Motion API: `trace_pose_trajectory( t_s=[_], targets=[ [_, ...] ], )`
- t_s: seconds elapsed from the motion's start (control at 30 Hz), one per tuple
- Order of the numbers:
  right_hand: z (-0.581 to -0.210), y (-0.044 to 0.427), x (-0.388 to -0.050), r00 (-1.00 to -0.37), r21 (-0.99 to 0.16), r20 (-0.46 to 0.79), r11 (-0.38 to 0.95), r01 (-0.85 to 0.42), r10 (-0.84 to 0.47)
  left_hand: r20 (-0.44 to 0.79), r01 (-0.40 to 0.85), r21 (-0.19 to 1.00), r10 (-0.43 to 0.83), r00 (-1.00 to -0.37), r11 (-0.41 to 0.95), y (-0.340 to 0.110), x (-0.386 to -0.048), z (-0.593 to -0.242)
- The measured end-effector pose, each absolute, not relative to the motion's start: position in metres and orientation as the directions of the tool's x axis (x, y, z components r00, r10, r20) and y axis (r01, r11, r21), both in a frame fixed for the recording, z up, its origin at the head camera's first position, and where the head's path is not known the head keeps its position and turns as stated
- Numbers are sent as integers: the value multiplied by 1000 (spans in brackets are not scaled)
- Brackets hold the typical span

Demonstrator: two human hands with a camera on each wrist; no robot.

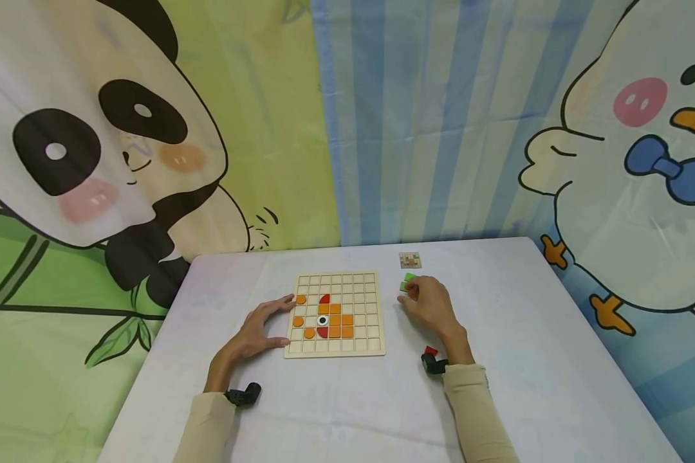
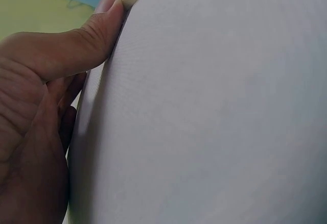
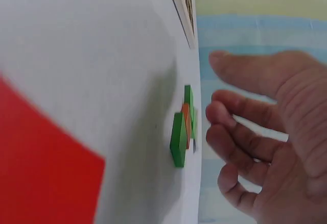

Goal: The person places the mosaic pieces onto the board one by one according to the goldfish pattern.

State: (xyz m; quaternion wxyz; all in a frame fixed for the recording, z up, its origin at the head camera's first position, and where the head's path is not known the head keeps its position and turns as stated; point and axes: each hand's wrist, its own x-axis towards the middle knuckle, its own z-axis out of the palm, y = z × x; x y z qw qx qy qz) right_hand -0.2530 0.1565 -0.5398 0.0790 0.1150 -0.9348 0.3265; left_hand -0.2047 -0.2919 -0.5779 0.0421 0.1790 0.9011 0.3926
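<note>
A square wooden grid board lies on the table with orange squares, orange discs, red quarter-round pieces and a white-and-black eye piece in its cells. My left hand rests spread along the board's left side; its thumb touches the board's edge. Right of the board, my right hand hovers over green pieces, fingers loosely bent and nothing between them. In the right wrist view, an orange piece lies among the green pieces.
A small patterned card lies near the table's back edge. By my right wrist is a red piece, which looms large in the right wrist view. The white-covered table meets a printed curtain behind.
</note>
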Motion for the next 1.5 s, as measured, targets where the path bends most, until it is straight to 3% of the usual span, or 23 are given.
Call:
trace_pose_trajectory(
  t_s=[0.27, 0.73, 1.1, 1.5],
  targets=[
    [-543, 171, -253, -974, -492, 210, 852, -180, -84, 64, 290, 716, 354, -933, 635, -292, -204, -578],
    [-543, 168, -257, -986, -471, 147, 871, -139, -78, 57, 288, 711, 356, -933, 641, -294, -203, -577],
    [-539, 169, -255, -987, -574, 130, 805, -151, -92, 64, 286, 728, 353, -933, 623, -290, -202, -575],
    [-541, 149, -256, -945, -720, 189, 617, -318, -267, 73, 298, 721, 359, -931, 626, -292, -202, -576]
  ],
)
